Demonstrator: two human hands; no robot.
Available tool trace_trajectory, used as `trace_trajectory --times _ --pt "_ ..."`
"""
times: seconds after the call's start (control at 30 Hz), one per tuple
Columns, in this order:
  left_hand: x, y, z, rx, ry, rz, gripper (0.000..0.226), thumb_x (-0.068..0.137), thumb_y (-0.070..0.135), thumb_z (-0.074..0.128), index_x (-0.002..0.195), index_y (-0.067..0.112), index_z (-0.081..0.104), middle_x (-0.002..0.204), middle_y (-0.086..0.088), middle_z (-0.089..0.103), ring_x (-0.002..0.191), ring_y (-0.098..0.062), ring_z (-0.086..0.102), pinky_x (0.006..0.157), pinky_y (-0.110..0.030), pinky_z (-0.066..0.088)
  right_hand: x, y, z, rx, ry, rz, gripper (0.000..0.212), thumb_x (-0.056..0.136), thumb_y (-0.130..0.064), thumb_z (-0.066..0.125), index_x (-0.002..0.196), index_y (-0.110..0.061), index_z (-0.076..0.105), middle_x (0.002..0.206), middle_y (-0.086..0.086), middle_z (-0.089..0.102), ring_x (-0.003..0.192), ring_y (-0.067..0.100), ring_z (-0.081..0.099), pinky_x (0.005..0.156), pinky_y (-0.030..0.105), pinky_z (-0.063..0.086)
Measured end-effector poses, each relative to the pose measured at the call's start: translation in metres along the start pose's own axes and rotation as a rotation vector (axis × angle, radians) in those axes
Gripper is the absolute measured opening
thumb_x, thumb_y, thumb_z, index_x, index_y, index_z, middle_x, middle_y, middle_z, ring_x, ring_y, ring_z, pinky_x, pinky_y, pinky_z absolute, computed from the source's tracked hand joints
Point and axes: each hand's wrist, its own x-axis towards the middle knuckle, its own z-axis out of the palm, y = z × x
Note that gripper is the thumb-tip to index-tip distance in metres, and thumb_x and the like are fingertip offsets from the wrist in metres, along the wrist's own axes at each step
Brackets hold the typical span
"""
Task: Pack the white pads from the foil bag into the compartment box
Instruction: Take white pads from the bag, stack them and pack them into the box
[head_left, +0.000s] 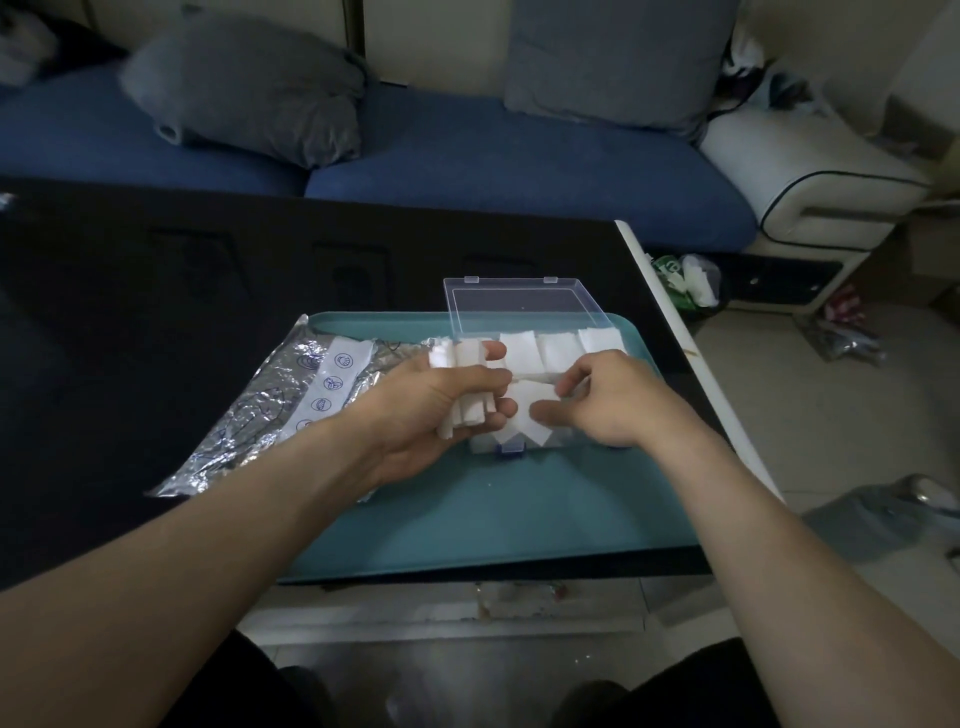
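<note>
Two hands work over the clear compartment box (540, 364) on the teal tray (519, 509) in the head view: the left hand (426, 410) grips a stack of white pads (462, 384), fingers curled round it, while the right hand (608, 395) pinches a single pad (535, 382) just beyond its fingertips (more pads already fill the far compartments). The foil bag (270, 405) lies left of the left fingers.
</note>
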Motion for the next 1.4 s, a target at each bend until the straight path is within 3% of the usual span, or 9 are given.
trace_trajectory --times 0.23,0.37,0.57,0.73,0.9,1.0,1.13,1.27,1.4 --pt "-0.001 -0.001 -0.005 0.181 0.105 0.065 0.030 0.089 -0.007 0.062 0.115 0.006 0.057 0.078 -0.017 0.062 0.060 -0.024 0.060 0.058 -0.034 0.055 -0.009 -0.010 -0.002 -0.020 0.037 0.015 0.032 0.070 -0.039 0.090 0.090 -0.022 0.070 0.091 -0.005 0.067 0.082 0.014 0.065 0.066 0.026 0.048" --pt "0.008 -0.010 -0.013 0.492 0.295 0.138 0.008 0.087 -0.004 0.058 0.088 0.004 0.058 0.058 -0.011 0.056 0.053 -0.024 0.050 0.050 -0.030 0.040 -0.012 -0.015 0.002 -0.016 0.026 0.015 0.024 0.076 -0.037 0.086 0.084 -0.020 0.071 0.091 -0.003 0.070 0.085 0.015 0.066 0.068 0.026 0.048" --pt "0.006 -0.015 -0.010 1.015 0.356 0.196 0.023 0.082 0.028 0.075 0.095 0.020 0.057 0.082 0.013 0.059 0.081 -0.010 0.059 0.061 -0.018 0.040 -0.014 -0.023 0.008 -0.007 0.007 0.007 0.018 0.079 -0.033 0.085 0.075 -0.025 0.069 0.088 -0.004 0.070 0.084 0.016 0.065 0.069 0.026 0.047" --pt "0.007 -0.016 -0.001 1.201 0.429 0.284 0.041 0.079 0.027 0.077 0.112 0.013 0.057 0.110 -0.006 0.065 0.101 -0.023 0.058 0.063 -0.018 0.028 -0.015 -0.024 0.010 0.013 0.033 0.000 0.020 0.080 -0.030 0.084 0.071 -0.026 0.066 0.086 -0.005 0.068 0.086 0.018 0.065 0.076 0.030 0.053" --pt "0.007 -0.014 0.001 1.221 0.445 0.289 0.047 0.078 0.025 0.079 0.118 0.011 0.059 0.115 -0.008 0.066 0.105 -0.024 0.060 0.064 -0.015 0.029 -0.018 -0.020 0.003 0.161 0.107 0.003 0.006 0.087 -0.025 0.075 0.092 -0.024 0.072 0.103 -0.003 0.072 0.101 0.018 0.066 0.087 0.033 0.054" --pt "0.006 -0.015 -0.002 1.250 0.423 0.246 0.052 0.081 0.030 0.077 0.125 0.010 0.058 0.121 -0.007 0.065 0.111 -0.024 0.059 0.068 -0.017 0.030 -0.018 -0.014 -0.004 0.275 0.106 0.038 0.025 0.093 -0.016 0.065 0.107 0.005 0.070 0.121 0.020 0.068 0.108 0.036 0.065 0.098 0.045 0.051" --pt "0.007 -0.014 -0.005 1.243 0.407 0.236 0.047 0.079 0.029 0.079 0.120 0.012 0.061 0.119 -0.006 0.065 0.109 -0.023 0.059 0.072 -0.021 0.033 -0.022 -0.008 -0.003 0.279 0.010 0.059 0.023 0.089 -0.015 0.066 0.092 0.008 0.068 0.106 0.023 0.071 0.073 0.027 0.061 0.069 0.033 0.045" --pt "0.006 -0.015 -0.007 1.153 0.424 0.246 0.042 0.077 0.023 0.080 0.114 0.014 0.064 0.110 -0.003 0.067 0.103 -0.024 0.061 0.076 -0.025 0.043 -0.023 -0.009 -0.007 0.439 -0.082 0.070 0.016 0.089 -0.008 0.069 0.074 -0.006 0.065 0.071 0.012 0.069 0.067 0.024 0.073 0.051 0.022 0.047" --pt "0.005 -0.017 -0.001 0.640 0.351 0.251 0.026 0.078 0.013 0.082 0.099 0.017 0.068 0.077 0.004 0.069 0.063 -0.011 0.062 0.059 -0.026 0.050 -0.030 -0.012 -0.017 0.874 -0.233 0.100 0.007 0.089 -0.002 0.071 0.090 -0.002 0.064 0.076 0.013 0.069 0.065 0.022 0.074 0.051 0.025 0.057"
